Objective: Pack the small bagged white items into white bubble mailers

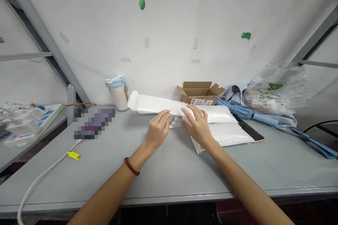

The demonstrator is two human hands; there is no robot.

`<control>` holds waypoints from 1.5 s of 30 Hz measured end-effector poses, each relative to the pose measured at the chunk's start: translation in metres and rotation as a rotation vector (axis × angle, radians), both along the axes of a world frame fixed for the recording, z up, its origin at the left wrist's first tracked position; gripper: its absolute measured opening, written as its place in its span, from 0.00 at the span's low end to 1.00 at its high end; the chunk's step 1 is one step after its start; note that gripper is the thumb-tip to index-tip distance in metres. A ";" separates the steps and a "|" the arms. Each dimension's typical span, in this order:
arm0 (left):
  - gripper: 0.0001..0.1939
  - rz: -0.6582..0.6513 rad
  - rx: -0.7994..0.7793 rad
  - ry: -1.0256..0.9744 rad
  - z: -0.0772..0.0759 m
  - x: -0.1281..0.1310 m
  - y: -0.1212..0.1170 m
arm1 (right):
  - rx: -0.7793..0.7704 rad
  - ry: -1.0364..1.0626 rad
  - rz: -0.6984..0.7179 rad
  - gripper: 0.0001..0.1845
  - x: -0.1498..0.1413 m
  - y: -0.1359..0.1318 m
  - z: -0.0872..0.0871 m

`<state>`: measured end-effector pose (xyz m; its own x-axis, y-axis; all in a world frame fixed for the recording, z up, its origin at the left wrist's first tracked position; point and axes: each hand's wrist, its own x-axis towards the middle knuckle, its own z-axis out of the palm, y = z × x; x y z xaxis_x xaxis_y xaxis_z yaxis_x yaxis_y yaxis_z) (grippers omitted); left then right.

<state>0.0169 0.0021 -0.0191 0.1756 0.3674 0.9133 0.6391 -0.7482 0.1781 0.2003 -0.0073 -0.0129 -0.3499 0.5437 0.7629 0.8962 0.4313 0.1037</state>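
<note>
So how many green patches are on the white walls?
3: a high patch left of centre, a second patch toward the right, and a third patch at the far left edge. Others could be hidden.

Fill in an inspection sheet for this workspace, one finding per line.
Surface: grey table, things resting on it.
Job's things: white packet; white mailer to its right; small clear items near the packet, details unclear.
Clutter: cup, cardboard box, blue umbrella and plastic bag toward the back; pixelated item at left.
Hands: left hand at the packet's near edge; right hand with fingers at the packet; grip unclear.
Cables: white cable with yellow tag, running over the near edge.
Surroundings: white wall with green stickers; metal framing both sides.
</note>
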 end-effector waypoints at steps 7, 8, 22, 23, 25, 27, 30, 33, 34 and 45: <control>0.16 -0.117 0.076 0.062 -0.001 0.011 -0.014 | 0.015 -0.005 -0.038 0.24 0.001 0.001 0.000; 0.16 -0.137 0.076 0.065 0.000 0.012 -0.015 | 0.010 -0.005 -0.047 0.24 0.001 0.001 0.000; 0.13 0.036 -0.792 -0.739 0.011 -0.035 0.028 | -0.069 -0.037 -0.258 0.24 0.042 0.020 -0.001; 0.13 -0.023 -0.915 -0.852 0.010 -0.040 0.033 | -0.078 -0.043 -0.257 0.24 0.042 0.020 -0.002; 0.10 -0.221 -1.137 -1.044 0.009 -0.048 0.039 | -0.097 -0.053 -0.240 0.24 0.040 0.020 -0.003; 0.07 -0.390 -1.276 -1.130 0.009 -0.051 0.041 | -0.110 -0.054 -0.211 0.22 0.037 0.019 -0.004; 0.05 -0.429 -1.348 -1.109 0.011 -0.051 0.039 | -0.117 -0.049 -0.185 0.20 0.031 0.015 -0.002; 0.06 -0.450 -1.357 -1.022 0.014 -0.046 0.033 | -0.174 -0.067 -0.188 0.24 0.024 0.009 0.000; 0.07 -0.468 -1.357 -0.994 0.014 -0.044 0.030 | -0.208 -0.081 -0.185 0.26 0.022 0.007 0.001; 0.18 -0.605 -1.373 -0.533 0.012 -0.011 0.004 | -0.479 -0.155 0.117 0.49 0.000 -0.014 0.008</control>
